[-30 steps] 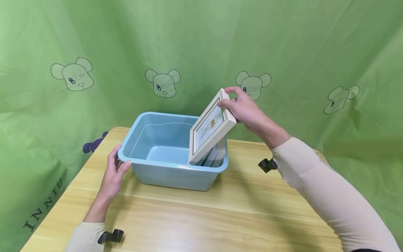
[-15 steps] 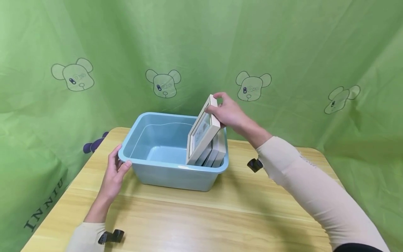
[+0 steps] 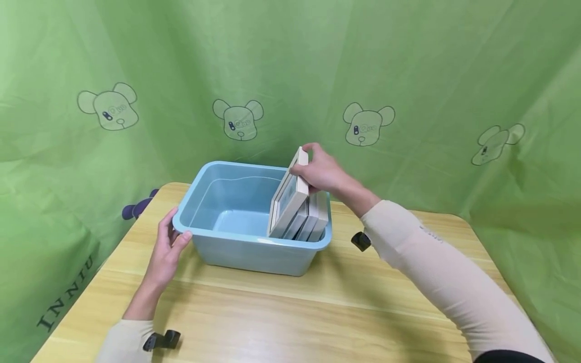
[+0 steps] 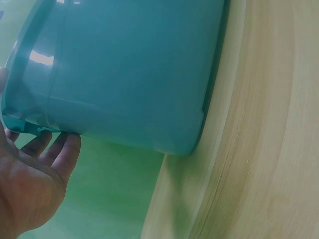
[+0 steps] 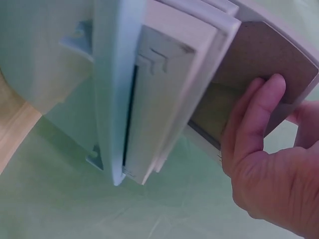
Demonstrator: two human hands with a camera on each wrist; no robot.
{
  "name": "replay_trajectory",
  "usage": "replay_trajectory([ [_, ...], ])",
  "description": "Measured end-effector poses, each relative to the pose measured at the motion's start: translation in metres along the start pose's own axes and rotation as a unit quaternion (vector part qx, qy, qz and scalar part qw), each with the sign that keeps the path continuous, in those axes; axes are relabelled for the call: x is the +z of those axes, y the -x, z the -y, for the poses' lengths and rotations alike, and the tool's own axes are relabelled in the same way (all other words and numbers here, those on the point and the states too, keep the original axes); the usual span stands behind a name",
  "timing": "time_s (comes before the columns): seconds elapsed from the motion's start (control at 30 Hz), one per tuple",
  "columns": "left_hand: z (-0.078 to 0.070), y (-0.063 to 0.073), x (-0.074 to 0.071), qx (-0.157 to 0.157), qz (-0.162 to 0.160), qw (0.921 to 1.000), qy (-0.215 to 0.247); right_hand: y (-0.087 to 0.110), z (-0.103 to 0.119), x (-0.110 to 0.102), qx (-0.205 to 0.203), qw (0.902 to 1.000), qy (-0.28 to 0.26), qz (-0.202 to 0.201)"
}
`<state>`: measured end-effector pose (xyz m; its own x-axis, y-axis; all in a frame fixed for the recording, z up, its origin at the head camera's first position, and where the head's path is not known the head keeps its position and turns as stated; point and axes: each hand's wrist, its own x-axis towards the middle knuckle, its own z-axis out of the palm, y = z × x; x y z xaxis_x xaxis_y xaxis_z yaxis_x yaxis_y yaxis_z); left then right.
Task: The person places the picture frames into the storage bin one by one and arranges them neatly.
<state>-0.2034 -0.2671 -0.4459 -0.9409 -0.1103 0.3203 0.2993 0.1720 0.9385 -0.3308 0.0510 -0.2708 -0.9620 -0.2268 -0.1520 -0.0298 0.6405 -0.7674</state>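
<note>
A light-blue plastic basin (image 3: 249, 256) stands on the wooden table. At its left end my left hand (image 3: 164, 254) grips the rim, thumb on the near side and fingers round the corner. My right hand (image 3: 323, 171) pinches the upper edge of a cream picture frame (image 3: 290, 205) between thumb and fingers. That frame leans to the right, its lower part inside the basin. Behind it, several other picture frames (image 3: 319, 218) stand tilted against the basin's right end. In the right wrist view, fingertips touch the held frame's brown backing (image 5: 246, 57); its lower edge is hidden.
The basin takes up the rear middle of the wooden table (image 3: 254, 317). A green curtain (image 3: 290, 60) printed with bear heads hangs close behind and at both sides. Something purple (image 3: 138, 206) shows past the table's left edge.
My right hand has moved left and down, lowering the picture frame deeper into the basin and tilting it more upright. My left hand stays on the rim.
</note>
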Motion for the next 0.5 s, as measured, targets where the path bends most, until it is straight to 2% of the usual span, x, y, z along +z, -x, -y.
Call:
replay_trajectory([
  [0.33,0.0,0.0,0.0,-0.002,-0.002,1.0,-0.008,-0.005,-0.003,0.013,0.005,0.9986,0.049,0.022],
  [0.5,0.001,0.0,0.0,-0.003,0.0,1.0,-0.009,-0.005,-0.004,0.016,0.001,0.9939,0.108,0.022],
])
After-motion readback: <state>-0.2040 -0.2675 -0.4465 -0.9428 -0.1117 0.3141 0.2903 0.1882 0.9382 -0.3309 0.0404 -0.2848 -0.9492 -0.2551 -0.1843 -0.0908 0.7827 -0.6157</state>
